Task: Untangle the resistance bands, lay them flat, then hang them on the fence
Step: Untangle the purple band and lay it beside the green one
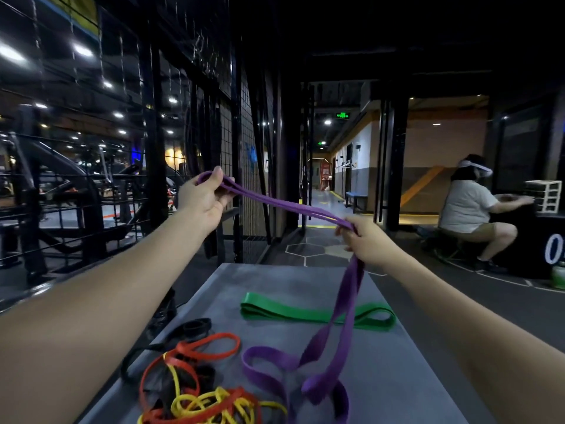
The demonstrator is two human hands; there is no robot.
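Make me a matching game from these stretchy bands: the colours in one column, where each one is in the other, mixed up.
Column one:
1. purple band
2. green band
3. red band
4. black band

Column two:
A. lying flat across the far part of the table
B. at the table's left edge
C. stretched between both hands
D. tangled with the yellow band

Pairs: 1-C, 2-A, 3-D, 4-B

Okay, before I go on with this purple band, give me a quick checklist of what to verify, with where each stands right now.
1. Left hand grips one end of the flat purple rubber band: ok.
2. Right hand pinches the same band further along: ok.
3. Span between hands free of twists: cannot tell.
4. Hanging part untangled: not ok, it twists and loops on the grey tabletop.
5. Flat green band laid flat: ok.
6. Red, yellow and black band pile untangled: not ok.
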